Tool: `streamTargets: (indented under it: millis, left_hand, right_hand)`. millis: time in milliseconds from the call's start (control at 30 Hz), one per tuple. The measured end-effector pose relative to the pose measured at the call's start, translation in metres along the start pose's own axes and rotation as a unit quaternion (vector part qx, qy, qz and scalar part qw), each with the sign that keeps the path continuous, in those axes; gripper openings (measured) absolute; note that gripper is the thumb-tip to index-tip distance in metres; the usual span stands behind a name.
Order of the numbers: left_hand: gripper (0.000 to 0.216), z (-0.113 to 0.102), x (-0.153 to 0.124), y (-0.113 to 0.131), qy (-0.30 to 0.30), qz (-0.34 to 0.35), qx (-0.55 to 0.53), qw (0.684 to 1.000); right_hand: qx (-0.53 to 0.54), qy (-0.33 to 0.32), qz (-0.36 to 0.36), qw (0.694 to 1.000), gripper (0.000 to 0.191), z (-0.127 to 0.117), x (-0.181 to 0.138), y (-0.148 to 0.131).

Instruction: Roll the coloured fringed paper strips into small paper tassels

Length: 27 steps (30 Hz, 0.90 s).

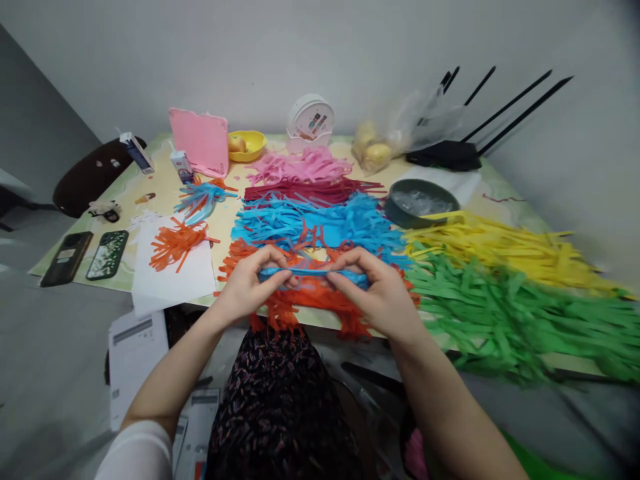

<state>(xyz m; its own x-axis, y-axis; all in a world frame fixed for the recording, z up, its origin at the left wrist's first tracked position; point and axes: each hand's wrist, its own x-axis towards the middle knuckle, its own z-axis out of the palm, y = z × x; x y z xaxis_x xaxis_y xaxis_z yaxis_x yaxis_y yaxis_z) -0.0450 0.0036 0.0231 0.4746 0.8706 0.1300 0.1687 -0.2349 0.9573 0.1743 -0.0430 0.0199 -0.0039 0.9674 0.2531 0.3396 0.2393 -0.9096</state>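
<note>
Both hands hold a narrow rolled strip of blue fringed paper (pixel 310 272) level above the near table edge. My left hand (pixel 254 280) pinches its left part between thumb and fingers. On the other side, my right hand (pixel 367 287) grips the right part the same way. Beneath them lies orange fringed paper (pixel 320 297), some of it hanging over the edge. Just beyond is a wide pile of blue fringed paper (pixel 320 220). Dark red strips (pixel 310 192) and pink strips (pixel 303 165) lie farther back.
Yellow strips (pixel 500 250) and green strips (pixel 500 307) cover the right side. A dark round tin (pixel 397 212) stands near a black router (pixel 445 155). At left are two phones (pixel 67 259), an orange tassel (pixel 177 243) on white paper (pixel 145 283), a blue-orange tassel (pixel 203 199) and a pink stand (pixel 203 140).
</note>
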Motion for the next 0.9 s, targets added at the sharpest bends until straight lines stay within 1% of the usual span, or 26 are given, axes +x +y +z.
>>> streamTargets:
  millis: [67, 133, 233, 333, 400, 467, 500, 533, 600, 633, 667, 733, 800, 900]
  left_hand:
    - [0.019, 0.001, 0.0, -0.002, -0.017, -0.024, -0.087, 0.996]
    - [0.021, 0.001, 0.0, -0.004, -0.022, -0.037, -0.138, 0.989]
    - [0.02, 0.002, 0.001, -0.007, -0.017, -0.054, -0.192, 0.98]
    - [0.014, 0.006, 0.004, -0.012, -0.003, -0.065, -0.245, 0.967]
    - [0.011, 0.009, 0.005, -0.015, 0.009, -0.072, -0.277, 0.958]
    - [0.013, 0.008, 0.005, -0.015, 0.016, -0.064, -0.287, 0.956]
    - [0.014, 0.005, 0.004, -0.012, 0.004, -0.051, -0.269, 0.962]
    - [0.015, 0.001, 0.003, -0.008, -0.019, -0.031, -0.23, 0.972]
    - [0.017, -0.011, -0.001, 0.005, -0.079, 0.033, -0.099, 0.991]
    - [0.017, -0.017, -0.003, 0.014, -0.095, 0.07, -0.021, 0.993]
    - [0.017, -0.022, -0.004, 0.022, -0.096, 0.103, 0.054, 0.989]
    - [0.014, -0.026, -0.006, 0.037, -0.069, 0.153, 0.161, 0.973]
    - [0.017, -0.023, -0.006, 0.044, -0.064, 0.168, 0.213, 0.96]
    - [0.016, -0.011, -0.002, 0.042, -0.11, 0.167, 0.246, 0.949]
  right_hand:
    - [0.087, -0.015, 0.03, 0.996, 0.017, 0.001, 0.001, 0.002]
    - [0.132, -0.021, 0.039, 0.99, 0.019, 0.002, 0.002, 0.004]
    - [0.154, -0.021, 0.037, 0.987, 0.014, 0.002, 0.005, 0.007]
    - [0.17, -0.017, 0.036, 0.985, 0.009, 0.005, 0.008, 0.01]
    - [0.178, -0.011, 0.032, 0.983, 0.009, 0.007, 0.007, 0.011]
    - [0.173, -0.006, 0.013, 0.985, 0.011, 0.007, 0.005, 0.01]
    - [0.157, -0.003, -0.004, 0.988, 0.014, 0.007, 0.003, 0.008]
    - [0.129, 0.001, -0.031, 0.991, 0.017, 0.005, 0.001, 0.005]
    - [0.044, 0.007, -0.106, 0.993, 0.023, 0.0, -0.004, -0.004]
    - [-0.002, 0.006, -0.15, 0.989, 0.026, -0.003, -0.006, -0.009]
    - [-0.044, 0.001, -0.194, 0.98, 0.028, -0.005, -0.008, -0.014]
    - [-0.107, -0.02, -0.266, 0.958, 0.031, -0.009, -0.011, -0.021]
    - [-0.149, -0.043, -0.315, 0.936, 0.031, -0.01, -0.013, -0.024]
    - [-0.186, -0.063, -0.371, 0.907, 0.029, -0.011, -0.015, -0.023]
